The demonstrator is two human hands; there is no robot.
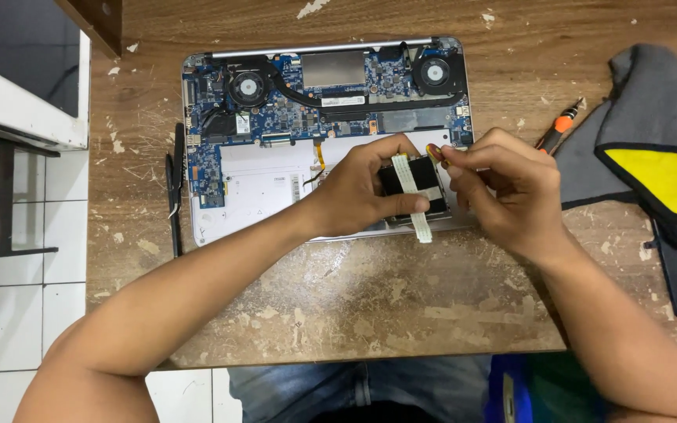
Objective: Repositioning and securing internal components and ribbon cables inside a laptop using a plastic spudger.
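Left hand point(362, 188) is pinching the black drive point(410, 182) by its near edge, over the opened laptop point(276, 141), lower right corner; right hand point(503, 188) is closing its fingertips on a small tool at the drive's far corner; a white ribbon cable point(411, 196) is lying across the drive; an orange-handled tool point(559, 129) is resting on the wooden table point(354, 298).

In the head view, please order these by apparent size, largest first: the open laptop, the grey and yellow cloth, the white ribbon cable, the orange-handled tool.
1. Open laptop
2. Grey and yellow cloth, partly cut off by the frame
3. White ribbon cable
4. Orange-handled tool, partly hidden, so its rank is unsure
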